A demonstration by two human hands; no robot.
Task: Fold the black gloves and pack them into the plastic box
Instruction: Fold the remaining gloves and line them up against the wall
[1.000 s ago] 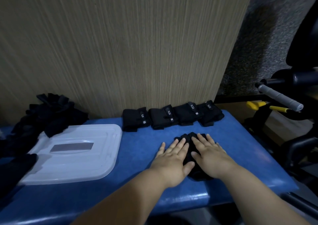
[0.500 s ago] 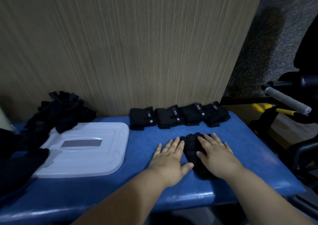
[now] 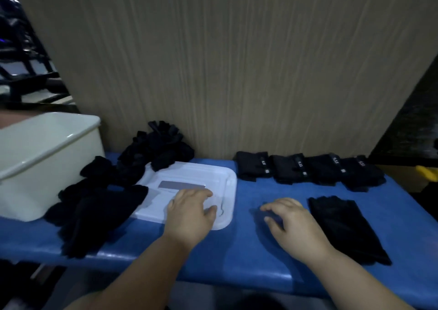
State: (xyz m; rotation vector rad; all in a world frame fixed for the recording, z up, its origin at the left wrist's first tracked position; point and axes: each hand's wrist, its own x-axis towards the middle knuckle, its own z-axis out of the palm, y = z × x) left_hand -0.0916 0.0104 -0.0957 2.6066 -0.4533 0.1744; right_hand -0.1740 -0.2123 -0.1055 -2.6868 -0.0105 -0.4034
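Black folded gloves (image 3: 308, 171), four in a row at one o'clock, await packing, one flat glove (image 3: 343, 226) lies at three, an unfolded heap (image 3: 113, 181) remains at ten beside the plastic box (image 3: 42, 158), both hands (image 3: 189, 215) empty, loosely spread.

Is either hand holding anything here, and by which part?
Nothing is held. The left hand is over the white lid; the right hand is beside the flat glove.
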